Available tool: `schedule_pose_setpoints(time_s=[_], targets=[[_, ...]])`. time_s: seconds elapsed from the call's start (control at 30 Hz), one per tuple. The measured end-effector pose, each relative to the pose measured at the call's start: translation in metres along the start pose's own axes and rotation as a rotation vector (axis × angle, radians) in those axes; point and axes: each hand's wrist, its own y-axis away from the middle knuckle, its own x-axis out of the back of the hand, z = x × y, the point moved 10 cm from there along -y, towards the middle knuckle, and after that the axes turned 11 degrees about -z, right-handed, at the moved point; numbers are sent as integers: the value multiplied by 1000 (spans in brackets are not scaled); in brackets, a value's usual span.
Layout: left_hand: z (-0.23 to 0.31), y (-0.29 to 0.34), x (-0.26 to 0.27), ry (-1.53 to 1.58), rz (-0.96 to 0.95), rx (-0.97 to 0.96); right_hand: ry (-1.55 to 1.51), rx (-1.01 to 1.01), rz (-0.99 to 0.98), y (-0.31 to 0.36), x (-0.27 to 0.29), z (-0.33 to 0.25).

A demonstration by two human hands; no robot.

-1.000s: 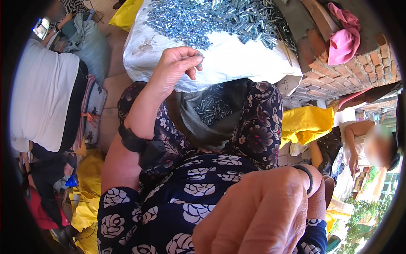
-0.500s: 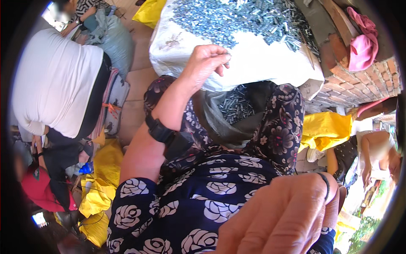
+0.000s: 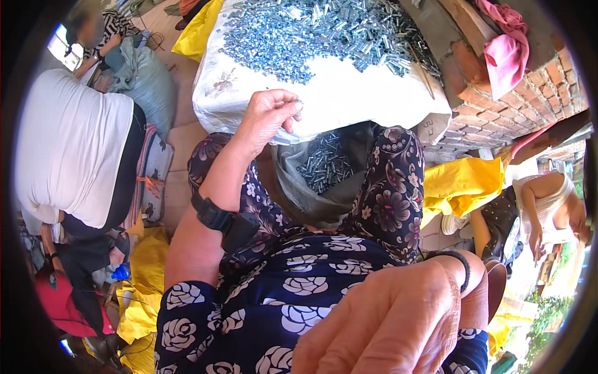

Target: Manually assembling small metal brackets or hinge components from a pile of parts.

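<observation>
My left hand hangs over the near edge of a white sheet-covered work surface, thumb and fingers pinched. A tiny greyish bit shows at its fingertips, too small to name. On the far part of the white sheet lies a wide heap of small shiny metal pieces, finer at left and longer, tube-like at right. Between my knees sits a grey sack with more short metal pieces inside. Close up at the bottom is my right hand, its back showing; its fingertips are hidden below the picture's edge.
A brick wall with a pink cloth borders the right. Yellow sacks lie at right and left. Several people work nearby: one in a white top at left, others far left and right. A thin stick lies by the heap.
The whole view has shifted, so the work surface appears farther left. My left hand has come nearer to me, lower over the sheet's near edge, still pinched. The right hand stays close up.
</observation>
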Motion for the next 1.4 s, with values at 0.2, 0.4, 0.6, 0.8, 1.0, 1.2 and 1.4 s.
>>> schedule_pose_setpoints(time_s=[0.2, 0.4, 0.6, 0.8, 1.0, 1.2, 1.4], targets=[[1, -9, -12, 8, -9, 12, 122, 177, 90, 8, 0, 7], [1, -11, -9, 7, -19, 7, -3, -60, 66, 0, 10, 0], [0, -6, 1, 16, 18, -25, -58, -56, 116, 5, 10, 1], [-6, -8, -18, -2, -52, -33, 35, -256, 139, 2, 7, 5], [-3, -3, -4, 20, -2, -15, -526, -605, 356, 29, -18, 44], [-2, -8, -7, 5, -18, -19, 127, -89, 268, -5, -6, 8], [-3, -1, -6, -14, 1, -17, -769, -697, 468, 44, -31, 76]])
